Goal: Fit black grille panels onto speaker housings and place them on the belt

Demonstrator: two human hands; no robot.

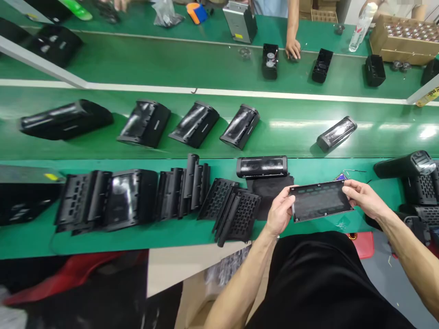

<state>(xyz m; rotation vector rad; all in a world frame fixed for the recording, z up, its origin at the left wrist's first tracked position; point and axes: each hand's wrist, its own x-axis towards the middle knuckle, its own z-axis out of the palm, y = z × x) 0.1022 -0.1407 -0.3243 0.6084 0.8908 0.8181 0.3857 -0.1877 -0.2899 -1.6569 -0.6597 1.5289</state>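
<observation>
Between my two hands I hold a flat black grille panel (320,202), its inner side facing me and dark mesh showing inside the frame. My left hand (281,211) pinches the left end, thumb on top. The right end is gripped by my right hand (364,197). Just beyond my left hand lies a black speaker housing (262,167) with a glossy front. A sheet of dark mesh cloth (267,196) lies partly under that hand. To the left, several perforated grille panels (243,214) are stacked loosely on the green bench.
Black housings (240,125) stand along the green belt (291,132) ahead. More dark parts (423,187) are piled at right. Across the line, a co-worker's hand (292,48) is near small open cases (322,65). A cardboard box (384,50) holds round parts.
</observation>
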